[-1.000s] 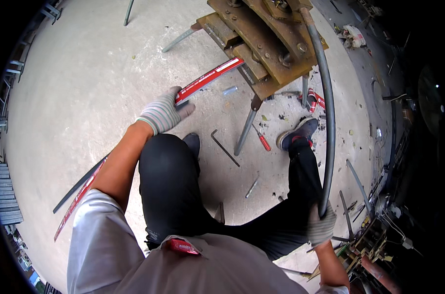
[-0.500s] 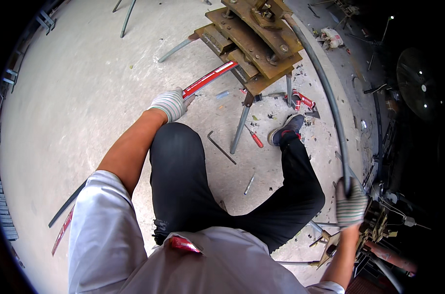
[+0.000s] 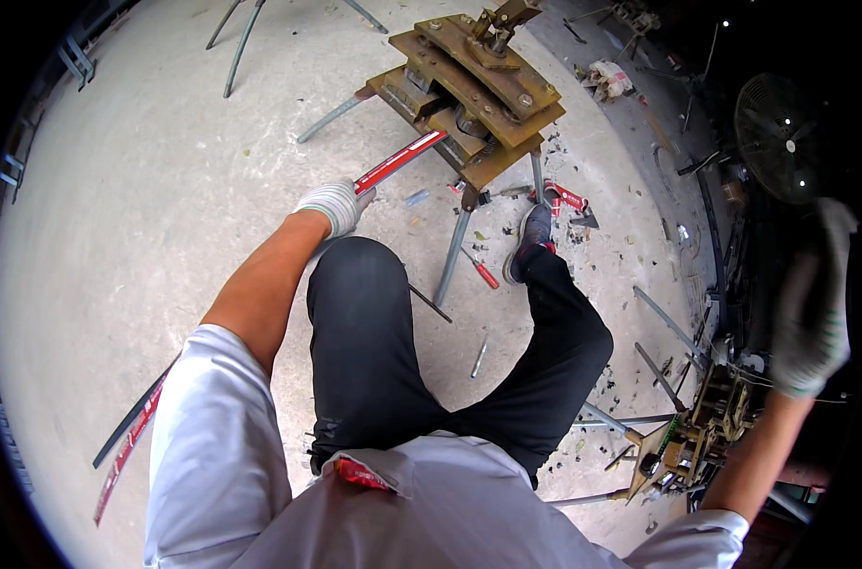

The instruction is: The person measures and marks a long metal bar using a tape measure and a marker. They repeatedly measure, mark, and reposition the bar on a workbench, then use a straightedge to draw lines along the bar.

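Note:
My left hand, in a striped knit glove, is closed on the near end of a long flat red strip. The strip's far end reaches the gap between the plates of a rusty steel press on pipe legs. My right hand, gloved too, is raised at the far right against the dark background. Motion smears its fingers, and whether anything is in them cannot be made out. The long pipe lever of the press is not distinguishable now.
A red-handled screwdriver, a dark bent rod and red scraps lie on the concrete floor. More strips are at left. A second machine stands at lower right, a fan at upper right.
My right hand has swung outward and up from where it gripped the pipe lever, which no longer crosses the right side of the view. My left hand keeps hold of the red strip.

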Motion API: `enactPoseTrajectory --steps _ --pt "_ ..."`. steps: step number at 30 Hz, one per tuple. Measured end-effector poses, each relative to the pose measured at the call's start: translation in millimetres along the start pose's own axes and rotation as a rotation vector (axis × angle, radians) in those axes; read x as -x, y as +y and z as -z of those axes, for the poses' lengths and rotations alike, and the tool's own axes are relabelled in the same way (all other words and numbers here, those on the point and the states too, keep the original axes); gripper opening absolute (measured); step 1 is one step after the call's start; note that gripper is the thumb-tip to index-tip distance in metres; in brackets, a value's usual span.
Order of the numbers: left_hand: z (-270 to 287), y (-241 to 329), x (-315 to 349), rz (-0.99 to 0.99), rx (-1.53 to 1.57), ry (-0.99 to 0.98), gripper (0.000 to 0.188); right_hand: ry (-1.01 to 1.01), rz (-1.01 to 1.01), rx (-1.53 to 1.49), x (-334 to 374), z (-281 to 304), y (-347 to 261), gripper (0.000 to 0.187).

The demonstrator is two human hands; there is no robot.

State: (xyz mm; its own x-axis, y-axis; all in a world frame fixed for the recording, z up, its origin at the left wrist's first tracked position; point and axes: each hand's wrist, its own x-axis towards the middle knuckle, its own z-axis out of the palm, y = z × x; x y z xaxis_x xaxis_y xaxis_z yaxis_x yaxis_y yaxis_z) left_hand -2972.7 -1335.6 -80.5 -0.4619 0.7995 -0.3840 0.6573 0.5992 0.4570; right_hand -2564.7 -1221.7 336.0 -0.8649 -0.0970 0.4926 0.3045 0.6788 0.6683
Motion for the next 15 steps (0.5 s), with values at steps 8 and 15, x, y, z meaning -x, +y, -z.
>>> enactPoseTrajectory --steps 8,15 --pt "-3 2 6 0.054 -0.082 -0.007 0.068 -0.134 -0.573 -0.653 109 -117 -136 0.026" --pt "-3 -37 45 0.15 -0.1 0.021 0.062 -0.217 -0.799 -0.999 140 -145 -225 0.009"
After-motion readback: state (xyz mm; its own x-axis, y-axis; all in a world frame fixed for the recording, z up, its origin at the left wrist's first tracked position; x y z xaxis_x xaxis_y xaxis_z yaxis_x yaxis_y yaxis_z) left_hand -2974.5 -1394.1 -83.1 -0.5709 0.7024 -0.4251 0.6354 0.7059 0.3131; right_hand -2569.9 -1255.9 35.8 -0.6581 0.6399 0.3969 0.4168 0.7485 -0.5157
